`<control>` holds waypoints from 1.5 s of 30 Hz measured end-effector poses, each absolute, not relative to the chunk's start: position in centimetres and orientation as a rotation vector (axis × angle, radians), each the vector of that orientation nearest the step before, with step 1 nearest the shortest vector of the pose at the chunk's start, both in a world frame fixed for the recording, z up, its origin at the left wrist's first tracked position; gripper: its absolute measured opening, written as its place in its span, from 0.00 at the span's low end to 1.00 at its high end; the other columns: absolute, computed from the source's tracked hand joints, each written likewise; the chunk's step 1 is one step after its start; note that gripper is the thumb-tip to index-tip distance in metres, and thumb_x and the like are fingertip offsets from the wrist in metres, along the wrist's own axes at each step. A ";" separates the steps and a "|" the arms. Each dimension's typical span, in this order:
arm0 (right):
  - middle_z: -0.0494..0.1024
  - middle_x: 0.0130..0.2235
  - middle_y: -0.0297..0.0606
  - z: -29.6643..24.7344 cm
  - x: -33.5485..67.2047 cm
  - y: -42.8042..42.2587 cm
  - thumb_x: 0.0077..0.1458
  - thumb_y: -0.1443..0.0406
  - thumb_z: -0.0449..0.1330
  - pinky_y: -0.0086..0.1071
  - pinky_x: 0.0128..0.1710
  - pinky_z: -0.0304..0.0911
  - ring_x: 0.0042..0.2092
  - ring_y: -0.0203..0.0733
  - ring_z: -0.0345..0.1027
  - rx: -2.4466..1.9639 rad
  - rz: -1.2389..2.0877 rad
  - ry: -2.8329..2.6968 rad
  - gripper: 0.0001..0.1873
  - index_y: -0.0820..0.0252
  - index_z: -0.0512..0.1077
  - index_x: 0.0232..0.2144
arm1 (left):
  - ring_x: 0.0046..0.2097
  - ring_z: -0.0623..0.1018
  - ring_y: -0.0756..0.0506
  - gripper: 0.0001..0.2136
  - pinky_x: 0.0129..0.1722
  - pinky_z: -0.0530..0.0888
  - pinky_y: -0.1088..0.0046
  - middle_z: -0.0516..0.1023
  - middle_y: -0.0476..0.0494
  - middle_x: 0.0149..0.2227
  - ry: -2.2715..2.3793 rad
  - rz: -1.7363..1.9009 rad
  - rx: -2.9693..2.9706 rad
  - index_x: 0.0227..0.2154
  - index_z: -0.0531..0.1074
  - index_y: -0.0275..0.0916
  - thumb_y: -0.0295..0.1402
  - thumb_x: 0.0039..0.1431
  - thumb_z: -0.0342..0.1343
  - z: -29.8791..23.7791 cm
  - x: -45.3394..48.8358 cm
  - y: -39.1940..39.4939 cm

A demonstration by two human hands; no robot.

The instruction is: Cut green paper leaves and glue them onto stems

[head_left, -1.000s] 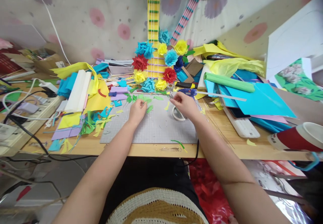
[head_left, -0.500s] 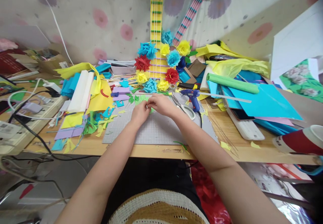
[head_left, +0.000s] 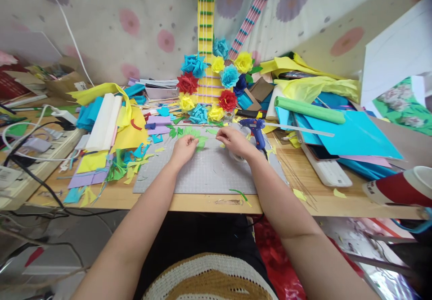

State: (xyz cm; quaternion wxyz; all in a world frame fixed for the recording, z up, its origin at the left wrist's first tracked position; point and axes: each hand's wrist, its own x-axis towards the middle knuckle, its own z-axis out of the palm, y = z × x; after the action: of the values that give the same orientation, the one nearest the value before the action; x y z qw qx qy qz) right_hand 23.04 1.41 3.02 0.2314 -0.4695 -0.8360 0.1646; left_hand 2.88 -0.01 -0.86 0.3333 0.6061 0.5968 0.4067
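Over the grey cutting mat point(head_left: 205, 178), my left hand point(head_left: 184, 150) is closed in a pinch beside green paper leaves point(head_left: 200, 143). Whatever sits between its fingertips is too small to make out. To its right, apart from it, my right hand point(head_left: 234, 141) is pinched too, thumb against fingers, and its content cannot be made out. That hand and wrist cover most of the scissors, leaving part of a handle point(head_left: 238, 157) in sight. Just right of it lies a blue glue gun point(head_left: 256, 131) with a long clear glue stick.
A yellow paper guitar point(head_left: 205, 29) with paper flowers leans on the back wall. Paper rolls and scraps point(head_left: 103, 122) lie left, beside a power strip point(head_left: 43, 162) with cables. Blue sheets point(head_left: 357, 133), a white device point(head_left: 326, 167) and a red-white cup point(head_left: 400, 185) stand right.
My hands, together at the fingertips before, have drawn apart, the right one moving right over the scissors and the left one slightly left. Green leaves now show between them. The view has shifted slightly.
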 end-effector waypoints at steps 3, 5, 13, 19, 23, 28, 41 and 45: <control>0.73 0.35 0.38 2.6 23.2 1.8 0.55 0.66 0.52 0.31 0.39 0.56 0.38 0.39 0.63 -1.285 0.443 -2.285 0.06 0.60 0.68 0.30 | 0.21 0.58 0.53 0.08 0.23 0.54 0.76 0.58 0.55 0.17 1.548 1.074 1.581 0.22 0.65 0.37 0.36 0.50 0.51 -0.9 2.8 0.0; 0.73 0.34 0.38 2.6 23.2 1.9 0.55 0.67 0.53 0.31 0.39 0.56 0.38 0.39 0.63 -1.285 0.437 -2.283 0.05 0.60 0.68 0.30 | 0.21 0.58 0.53 0.08 0.23 0.54 0.76 0.59 0.55 0.16 1.542 1.082 1.579 0.22 0.66 0.37 0.36 0.49 0.51 -1.0 2.7 0.1; 0.73 0.34 0.40 2.4 23.0 1.9 0.55 0.67 0.53 0.34 0.40 0.56 0.39 0.41 0.62 -1.291 0.382 -2.321 0.04 0.59 0.68 0.29 | 0.20 0.59 0.53 0.08 0.22 0.54 0.76 0.60 0.55 0.16 1.529 1.090 1.568 0.21 0.66 0.37 0.35 0.49 0.52 -1.3 2.7 0.2; 0.73 0.35 0.40 2.1 23.0 2.0 0.55 0.67 0.53 0.34 0.40 0.57 0.39 0.42 0.62 -1.289 0.365 -2.337 0.04 0.60 0.68 0.30 | 0.20 0.59 0.53 0.08 0.22 0.53 0.76 0.59 0.55 0.16 1.530 1.081 1.573 0.21 0.67 0.37 0.35 0.50 0.51 -1.0 2.7 0.1; 0.73 0.34 0.40 2.1 23.0 2.0 0.55 0.67 0.53 0.34 0.40 0.57 0.38 0.42 0.62 -1.286 0.350 -2.346 0.04 0.60 0.68 0.30 | 0.20 0.59 0.53 0.08 0.22 0.53 0.76 0.60 0.55 0.16 1.534 1.083 1.586 0.21 0.67 0.37 0.36 0.49 0.52 -1.2 2.7 0.2; 0.73 0.35 0.40 1.9 22.9 2.1 0.55 0.67 0.53 0.34 0.40 0.57 0.39 0.42 0.63 -1.293 0.346 -2.349 0.04 0.60 0.68 0.30 | 0.20 0.60 0.53 0.08 0.22 0.55 0.77 0.61 0.55 0.17 1.502 1.081 1.578 0.22 0.67 0.37 0.36 0.49 0.51 -1.5 2.7 0.3; 0.73 0.35 0.39 1.8 22.6 1.8 0.55 0.67 0.53 0.34 0.40 0.57 0.39 0.41 0.63 -1.214 0.392 -2.299 0.05 0.59 0.68 0.30 | 0.25 0.67 0.51 0.13 0.24 0.64 0.76 0.68 0.50 0.21 1.488 1.283 1.443 0.29 0.73 0.37 0.43 0.47 0.56 0.4 2.2 -0.4; 0.73 0.35 0.39 1.5 21.9 1.7 0.56 0.67 0.53 0.34 0.41 0.57 0.40 0.41 0.63 -1.192 0.364 -2.290 0.05 0.59 0.68 0.30 | 0.31 0.74 0.48 0.19 0.27 0.72 0.73 0.75 0.44 0.31 1.282 1.304 1.248 0.32 0.74 0.35 0.44 0.40 0.61 0.7 2.6 -0.5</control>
State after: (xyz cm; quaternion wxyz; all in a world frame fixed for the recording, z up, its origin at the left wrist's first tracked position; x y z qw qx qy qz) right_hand 21.94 1.69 1.52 0.2641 -0.4410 -0.8471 0.1346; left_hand 2.62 -0.53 0.72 0.4474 0.5040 0.5179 0.5269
